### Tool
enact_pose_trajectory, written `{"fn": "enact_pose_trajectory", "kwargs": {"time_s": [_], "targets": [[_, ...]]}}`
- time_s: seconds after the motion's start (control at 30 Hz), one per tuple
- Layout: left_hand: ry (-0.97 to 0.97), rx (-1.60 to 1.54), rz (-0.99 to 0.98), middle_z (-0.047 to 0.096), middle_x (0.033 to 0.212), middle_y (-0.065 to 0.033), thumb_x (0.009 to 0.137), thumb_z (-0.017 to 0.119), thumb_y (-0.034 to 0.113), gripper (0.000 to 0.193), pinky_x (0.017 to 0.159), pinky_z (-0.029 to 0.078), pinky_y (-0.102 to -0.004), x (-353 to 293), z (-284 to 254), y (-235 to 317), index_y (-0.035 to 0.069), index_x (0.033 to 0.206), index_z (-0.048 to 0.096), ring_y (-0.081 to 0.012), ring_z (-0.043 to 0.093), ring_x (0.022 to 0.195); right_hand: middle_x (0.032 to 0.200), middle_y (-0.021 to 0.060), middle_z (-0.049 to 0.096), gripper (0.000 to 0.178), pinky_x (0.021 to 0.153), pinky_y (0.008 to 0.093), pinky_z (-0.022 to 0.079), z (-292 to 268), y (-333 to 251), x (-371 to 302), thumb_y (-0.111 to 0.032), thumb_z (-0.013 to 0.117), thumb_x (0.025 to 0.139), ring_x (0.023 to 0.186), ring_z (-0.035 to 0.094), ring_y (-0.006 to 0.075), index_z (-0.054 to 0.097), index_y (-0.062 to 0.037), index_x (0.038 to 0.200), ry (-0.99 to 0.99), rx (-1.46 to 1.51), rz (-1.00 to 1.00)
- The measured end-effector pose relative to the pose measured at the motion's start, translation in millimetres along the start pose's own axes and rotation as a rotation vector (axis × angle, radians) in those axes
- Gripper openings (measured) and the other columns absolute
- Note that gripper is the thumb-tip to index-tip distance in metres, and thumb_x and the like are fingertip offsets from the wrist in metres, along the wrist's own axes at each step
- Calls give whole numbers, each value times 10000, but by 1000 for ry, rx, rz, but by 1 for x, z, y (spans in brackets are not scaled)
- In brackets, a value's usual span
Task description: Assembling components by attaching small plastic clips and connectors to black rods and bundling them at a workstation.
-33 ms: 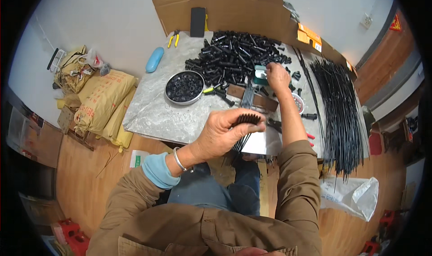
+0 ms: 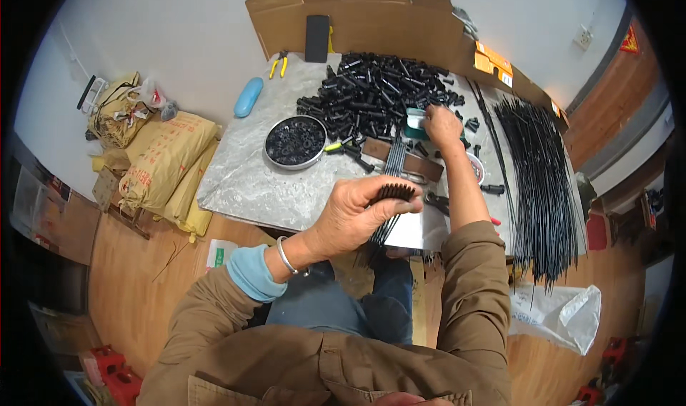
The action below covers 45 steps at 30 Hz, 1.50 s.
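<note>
My left hand (image 2: 350,209) is closed around a fanned row of thin black rods (image 2: 395,191), their ends showing between thumb and fingers. The rods run away from me over a brown block (image 2: 421,166) on the table, and some hang below the hand. My right hand (image 2: 443,126) reaches to a small green box (image 2: 414,132) with a pale inside. Its fingers are curled down at the box's right side; whatever they pinch is hidden. Beyond both hands lies a heap of black tubular parts (image 2: 375,92). A round metal bowl (image 2: 266,147) of small black rings stands to the left.
A large bundle of long black rods (image 2: 539,184) lies on the table's right side. Pliers with yellow handles (image 2: 283,64), a blue case (image 2: 249,97) and a dark flat slab (image 2: 316,39) lie toward the back. Cardboard (image 2: 400,22) walls the far edge. Filled sacks (image 2: 168,152) stand left.
The whole view has shifted slightly, so the table sits a little lower. Both hands keep nearly the same places, the right one still at the green box.
</note>
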State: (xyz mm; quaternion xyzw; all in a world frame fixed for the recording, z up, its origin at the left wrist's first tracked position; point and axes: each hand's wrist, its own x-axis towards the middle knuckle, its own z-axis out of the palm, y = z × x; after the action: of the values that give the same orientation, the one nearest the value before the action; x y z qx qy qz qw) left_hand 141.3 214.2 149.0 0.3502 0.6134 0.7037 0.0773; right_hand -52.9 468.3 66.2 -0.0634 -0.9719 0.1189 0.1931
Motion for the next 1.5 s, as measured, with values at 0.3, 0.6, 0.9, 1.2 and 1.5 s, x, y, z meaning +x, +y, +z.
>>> {"fn": "enact_pose_trajectory", "kwargs": {"time_s": [0.3, 0.6, 0.9, 1.2, 1.5], "targets": [[37, -55, -13, 684, 967, -126, 900, 561, 11, 183, 849, 526, -291, 5, -7, -2, -38, 1067, 618, -186, 661, 936, 851, 129, 681, 141, 708, 441, 524, -10, 6, 20, -162, 569, 770, 805, 661, 323, 697, -108, 794, -1, -177, -263], [50, -107, -23, 682, 970, -104, 912, 557, 39, 192, 858, 520, -284, 8, -6, -2, -25, 1084, 615, -165, 655, 934, 715, -2, 569, 133, 549, 249, 408, -107, -27, -47, -163, 561, 923, 598, 513, 99, 601, -37, 924, 249, 818, -180], [102, -109, -37, 682, 950, -88, 923, 549, 66, 183, 856, 515, -277, 10, -8, -10, -15, 1074, 613, -160, 655, 928, 738, 1, 547, 67, 569, 205, 400, -170, -63, -137, -41, 561, 880, 643, 483, 57, 603, 6, 901, 27, 780, -355], [89, -102, -20, 683, 939, -75, 923, 546, 75, 183, 853, 510, -278, 13, -6, -8, -3, 1073, 616, -148, 650, 907, 730, 62, 572, 88, 552, 259, 423, -189, -71, -170, 58, 620, 793, 597, 522, 131, 608, 3, 861, 90, 694, -458], [84, -110, -23, 684, 934, -80, 923, 551, 74, 179, 844, 521, -276, 13, -3, -6, -4, 1068, 619, -153, 656, 910, 771, 65, 588, 97, 587, 232, 449, -192, -70, -168, 78, 609, 795, 649, 554, 117, 598, 23, 875, 74, 624, -510]]}}
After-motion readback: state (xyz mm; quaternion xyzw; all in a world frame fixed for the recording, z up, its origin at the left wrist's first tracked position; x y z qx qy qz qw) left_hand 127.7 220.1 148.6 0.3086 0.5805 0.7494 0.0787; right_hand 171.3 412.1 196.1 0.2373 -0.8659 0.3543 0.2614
